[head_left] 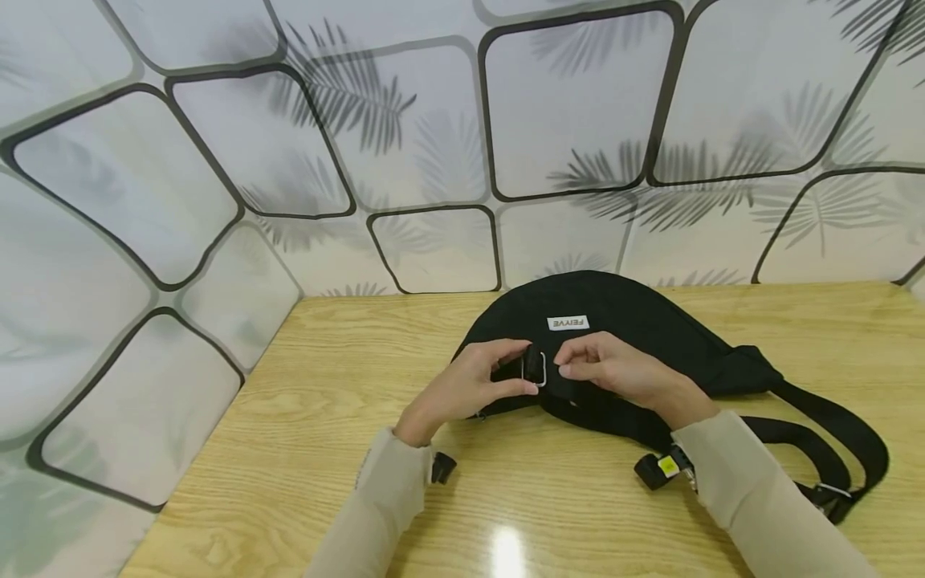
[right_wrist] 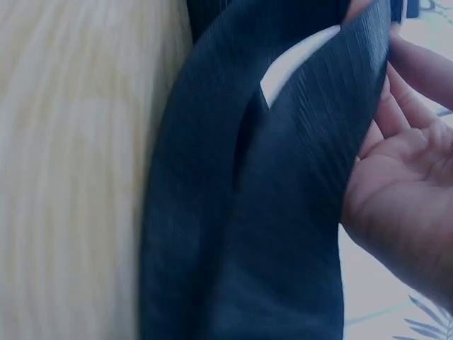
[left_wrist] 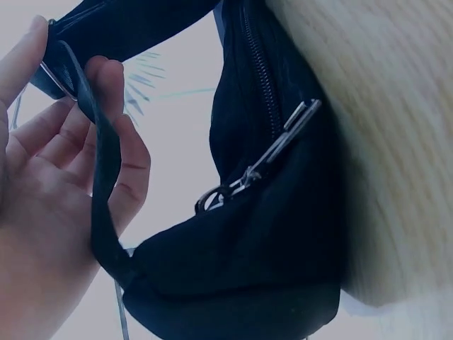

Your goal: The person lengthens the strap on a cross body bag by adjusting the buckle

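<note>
Table (head_left: 289, 433): beneath all; back edge against wall (head_left: 433, 120).
Bag (head_left: 629, 313): on table, right of centre, along back edge.
Label (head_left: 568, 323): on bag's upper face, behind both hands.
Zip (left_wrist: 261, 67): along bag; pull (left_wrist: 284, 137) at one end of it.
Left hand (head_left: 471, 383): over bag's left part, buckle between thumb and fingers.
Buckle (head_left: 544, 369): between the two hands, before label.
Right hand (head_left: 625, 371): just right of buckle, over bag's front.
Strap (head_left: 817, 405): from bag's right end, looping rightward and forward, then back left beneath right wrist.
Slider (head_left: 831, 498): on strap, at loop's near right end.
</note>
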Demonstrator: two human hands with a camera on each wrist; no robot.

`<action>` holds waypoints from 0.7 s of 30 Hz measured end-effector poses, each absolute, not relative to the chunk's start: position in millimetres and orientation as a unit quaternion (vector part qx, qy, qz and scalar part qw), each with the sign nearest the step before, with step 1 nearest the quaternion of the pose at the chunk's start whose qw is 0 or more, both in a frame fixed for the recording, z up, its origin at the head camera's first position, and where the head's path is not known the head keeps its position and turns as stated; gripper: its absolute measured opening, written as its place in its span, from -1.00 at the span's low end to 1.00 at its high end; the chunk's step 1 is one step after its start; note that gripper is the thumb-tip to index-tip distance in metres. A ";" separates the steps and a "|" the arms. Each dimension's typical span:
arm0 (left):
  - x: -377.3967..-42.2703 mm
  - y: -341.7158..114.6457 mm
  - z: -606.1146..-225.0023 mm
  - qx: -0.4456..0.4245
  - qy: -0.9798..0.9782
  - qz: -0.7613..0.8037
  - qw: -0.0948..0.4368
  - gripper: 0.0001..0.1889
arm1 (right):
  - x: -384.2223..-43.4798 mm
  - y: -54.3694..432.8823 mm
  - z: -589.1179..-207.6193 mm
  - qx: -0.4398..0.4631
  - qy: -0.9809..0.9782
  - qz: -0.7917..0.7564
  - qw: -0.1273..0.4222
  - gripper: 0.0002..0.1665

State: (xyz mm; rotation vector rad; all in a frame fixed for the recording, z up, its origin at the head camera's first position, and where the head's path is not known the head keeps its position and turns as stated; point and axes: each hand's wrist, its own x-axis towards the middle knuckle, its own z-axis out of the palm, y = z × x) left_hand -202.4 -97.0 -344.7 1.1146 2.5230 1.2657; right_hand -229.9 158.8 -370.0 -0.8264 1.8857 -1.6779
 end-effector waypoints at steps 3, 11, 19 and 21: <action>-202.3 -94.1 -345.9 0.383 0.819 0.422 0.061 -0.51 | -225.9 152.2 -367.3 -0.295 0.692 -0.618 0.229 -0.83; -200.7 -93.2 -345.3 0.393 0.807 0.437 0.066 -0.63 | -222.4 148.7 -362.7 -0.287 0.701 -0.614 0.223 -0.86; -201.9 -98.7 -344.4 0.389 0.805 0.445 0.055 -0.58 | -228.8 166.6 -371.5 -0.327 0.711 -0.572 0.245 -0.80; -201.7 -99.4 -344.3 0.391 0.803 0.446 0.058 -0.58 | -229.3 167.4 -373.5 -0.335 0.714 -0.565 0.242 -0.80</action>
